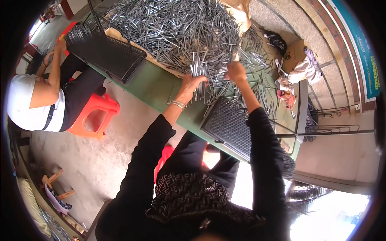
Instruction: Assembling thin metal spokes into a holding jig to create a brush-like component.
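Pile of metal rods (169, 28) across the upper centre;
right hand (236, 72), right of centre, curled inward, around what I cannot tell; left hand (187, 87), mid-frame, thumb stretched rightward, closed round a rod bundle (197, 66).

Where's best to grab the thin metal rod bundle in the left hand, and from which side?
Likely the rod bundle's far ends, from the person's right: the left hand wraps its middle, leaving those ends projecting beyond the grip.
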A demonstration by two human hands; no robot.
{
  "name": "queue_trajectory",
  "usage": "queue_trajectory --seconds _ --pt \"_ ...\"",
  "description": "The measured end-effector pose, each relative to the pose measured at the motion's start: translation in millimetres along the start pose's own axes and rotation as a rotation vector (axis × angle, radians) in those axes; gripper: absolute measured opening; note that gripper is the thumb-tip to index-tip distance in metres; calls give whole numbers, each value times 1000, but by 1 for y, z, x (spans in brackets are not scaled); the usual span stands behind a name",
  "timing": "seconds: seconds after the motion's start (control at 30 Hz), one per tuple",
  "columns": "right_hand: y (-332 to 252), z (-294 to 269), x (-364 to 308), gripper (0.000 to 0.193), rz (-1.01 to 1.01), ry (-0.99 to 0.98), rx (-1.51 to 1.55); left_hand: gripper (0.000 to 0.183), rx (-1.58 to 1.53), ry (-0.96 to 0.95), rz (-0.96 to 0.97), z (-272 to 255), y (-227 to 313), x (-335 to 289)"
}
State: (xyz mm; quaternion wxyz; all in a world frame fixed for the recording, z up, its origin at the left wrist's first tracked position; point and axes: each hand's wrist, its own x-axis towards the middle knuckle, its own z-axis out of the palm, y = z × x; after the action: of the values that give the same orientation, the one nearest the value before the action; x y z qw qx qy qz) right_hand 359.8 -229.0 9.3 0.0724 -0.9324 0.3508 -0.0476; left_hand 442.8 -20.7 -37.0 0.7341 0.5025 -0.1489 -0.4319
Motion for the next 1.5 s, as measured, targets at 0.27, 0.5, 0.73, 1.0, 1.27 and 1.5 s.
queue_trajectory --seconds 0.27,0.5,0.73,1.0,1.27,1.5 --pt "11 20 -26 67 121 -230 120 16 49 57 128 -9 -1 -3" --pt "-81 -43 -92 77 95 -208 1159 28 308 140 466 2 3 -19" --pt "-117 -24 -118 83 62 -102 1271 41 476 180 468 -5 -16 -24" --pt "-116 -14 -126 88 64 -183 1270 41 474 153 420 -7 -16 -29" --pt "-117 -4 -134 42 -191 5 975 36 380 112 410 -3 -22 -37" --pt "-90 2 -129 55 -27 147 1055 28 358 87 325 4 -2 -44"
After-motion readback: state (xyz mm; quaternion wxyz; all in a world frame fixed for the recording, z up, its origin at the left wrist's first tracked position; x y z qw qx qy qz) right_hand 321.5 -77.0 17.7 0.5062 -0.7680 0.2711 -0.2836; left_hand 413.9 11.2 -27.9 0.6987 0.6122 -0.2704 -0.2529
